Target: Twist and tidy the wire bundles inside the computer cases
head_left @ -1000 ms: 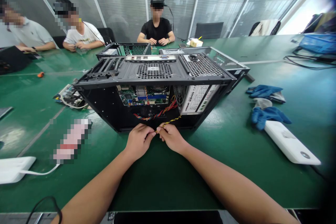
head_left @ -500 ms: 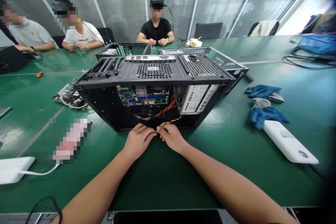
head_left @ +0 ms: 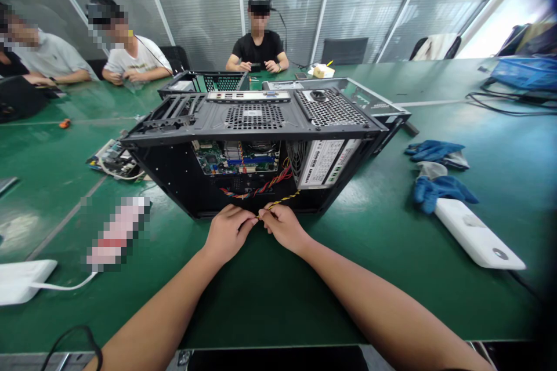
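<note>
An open black computer case [head_left: 256,122] lies on its side on the green table [head_left: 374,243], showing its motherboard [head_left: 237,157] and power supply [head_left: 324,161]. A yellow-and-black twisted cable [head_left: 282,200] runs out of the case to my hands. My left hand [head_left: 228,232] and my right hand [head_left: 282,226] meet just in front of the case. Both pinch the cable's end, fingers closed. A bundle of red, blue and black wires [head_left: 261,188] hangs inside the case behind my hands.
Blue gloves [head_left: 437,171] and a white flat device [head_left: 476,236] lie to the right. A circuit board [head_left: 114,159] and a white box with a cable [head_left: 21,281] are on the left. A second case [head_left: 204,82] stands behind. Three people sit across the table.
</note>
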A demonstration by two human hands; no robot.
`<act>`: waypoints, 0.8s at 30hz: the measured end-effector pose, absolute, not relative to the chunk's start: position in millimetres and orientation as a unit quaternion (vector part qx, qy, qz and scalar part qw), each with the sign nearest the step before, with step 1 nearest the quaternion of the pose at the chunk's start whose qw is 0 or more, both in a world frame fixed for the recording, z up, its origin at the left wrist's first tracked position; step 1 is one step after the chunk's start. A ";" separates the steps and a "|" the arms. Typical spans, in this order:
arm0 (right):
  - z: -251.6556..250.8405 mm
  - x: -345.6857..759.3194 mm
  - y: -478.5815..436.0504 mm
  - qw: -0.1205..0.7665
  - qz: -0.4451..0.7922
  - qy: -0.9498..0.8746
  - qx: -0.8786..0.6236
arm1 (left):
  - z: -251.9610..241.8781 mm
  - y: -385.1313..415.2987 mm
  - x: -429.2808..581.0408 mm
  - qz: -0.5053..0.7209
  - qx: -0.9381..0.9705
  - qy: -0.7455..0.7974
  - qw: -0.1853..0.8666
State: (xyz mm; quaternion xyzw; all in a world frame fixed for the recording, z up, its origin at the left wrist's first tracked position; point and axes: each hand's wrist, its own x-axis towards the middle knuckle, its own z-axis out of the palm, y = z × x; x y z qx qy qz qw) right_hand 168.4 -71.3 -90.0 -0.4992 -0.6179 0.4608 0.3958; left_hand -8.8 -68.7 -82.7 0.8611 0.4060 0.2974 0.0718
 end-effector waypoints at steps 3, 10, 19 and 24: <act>-89.6 168.1 -71.7 0.403 0.451 -0.605 -0.517 | -84.3 -67.8 -10.1 0.326 0.859 0.391 0.047; -88.9 168.2 -72.1 0.420 0.464 -0.581 -0.521 | -85.0 -68.6 -10.2 0.335 0.854 0.399 0.020; -90.9 169.0 -71.4 0.422 0.454 -0.621 -0.480 | -79.0 -71.8 -6.5 0.258 0.867 0.425 0.036; -90.9 169.1 -71.1 0.415 0.470 -0.617 -0.476 | -78.6 -71.8 -6.1 0.259 0.859 0.433 0.085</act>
